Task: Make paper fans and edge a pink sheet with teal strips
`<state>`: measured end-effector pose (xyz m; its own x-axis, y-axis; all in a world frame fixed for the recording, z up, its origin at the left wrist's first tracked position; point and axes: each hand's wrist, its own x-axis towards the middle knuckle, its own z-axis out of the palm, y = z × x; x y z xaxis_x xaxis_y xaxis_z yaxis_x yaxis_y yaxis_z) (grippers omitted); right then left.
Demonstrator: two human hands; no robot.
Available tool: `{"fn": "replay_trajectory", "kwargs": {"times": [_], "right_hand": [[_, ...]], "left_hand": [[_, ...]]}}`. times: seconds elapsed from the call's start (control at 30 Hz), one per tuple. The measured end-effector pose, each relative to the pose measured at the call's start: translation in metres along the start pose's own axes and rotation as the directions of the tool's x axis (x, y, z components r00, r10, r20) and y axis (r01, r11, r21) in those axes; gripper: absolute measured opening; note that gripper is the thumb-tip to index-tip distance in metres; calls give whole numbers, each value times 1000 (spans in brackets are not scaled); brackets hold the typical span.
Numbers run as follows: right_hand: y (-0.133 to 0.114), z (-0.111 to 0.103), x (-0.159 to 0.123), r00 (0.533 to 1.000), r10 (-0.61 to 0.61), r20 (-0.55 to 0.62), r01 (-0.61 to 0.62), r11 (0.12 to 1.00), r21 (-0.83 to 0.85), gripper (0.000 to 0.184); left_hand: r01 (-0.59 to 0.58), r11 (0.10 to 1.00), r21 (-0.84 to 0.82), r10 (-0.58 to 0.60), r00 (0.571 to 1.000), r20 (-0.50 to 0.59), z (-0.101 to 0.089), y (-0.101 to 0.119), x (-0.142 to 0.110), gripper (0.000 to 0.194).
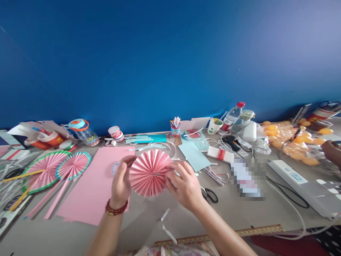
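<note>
A round pleated pink paper fan (149, 167) is spread into a full disc between my two hands, above the table. My left hand (121, 179), with a beaded bracelet at the wrist, holds its left edge. On the other side my right hand (185, 183) pinches the fan near its right rim, fingers together. Two small white paper strips (169, 233) lie on the table below it. Scissors with black handles (211, 195) rest just right of my right wrist, their blades partly hidden.
Pink sheets (93, 185) lie at left, beside finished fans with sticks (73, 166). At the back stand a drink bottle (233, 115) and a pen holder (175, 128). To the right are a power strip (290, 177), orange balls (301, 138) and another person's hand (331, 153).
</note>
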<state>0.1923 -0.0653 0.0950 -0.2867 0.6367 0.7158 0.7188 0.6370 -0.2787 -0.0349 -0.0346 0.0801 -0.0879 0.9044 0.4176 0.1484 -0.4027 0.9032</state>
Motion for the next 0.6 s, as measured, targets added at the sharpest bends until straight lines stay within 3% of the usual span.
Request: {"fn": "replay_trajectory", "kwargs": {"times": [0.07,0.13,0.2,0.23,0.27,0.33,0.47,0.6], "right_hand": [[2,1,0,1000,-24,20,24,999,25,13],[4,3,0,999,-38,36,37,999,22,13],[4,4,1,997,-48,56,47,999,12,12],[3,5,1,996,-57,69,56,998,11,11],[3,5,1,995,-69,78,68,998,11,12],[1,5,2,992,-93,83,93,996,1,14],[-1,5,3,989,-136,62,138,990,-32,16],[0,4,3,987,-153,53,156,986,-61,15]], "left_hand": [[-60,997,37,57,995,77,-9,13,3,38],[-251,934,252,227,966,121,-12,29,1,37],[-485,741,465,403,875,270,-9,44,-2,35],[-568,637,521,431,823,370,-6,50,-4,31],[-620,559,551,421,784,456,-1,54,-6,27],[-663,473,580,362,746,558,8,59,-8,23],[-655,447,609,296,751,590,19,61,-8,21],[-603,516,608,261,787,559,21,63,-5,14]]}}
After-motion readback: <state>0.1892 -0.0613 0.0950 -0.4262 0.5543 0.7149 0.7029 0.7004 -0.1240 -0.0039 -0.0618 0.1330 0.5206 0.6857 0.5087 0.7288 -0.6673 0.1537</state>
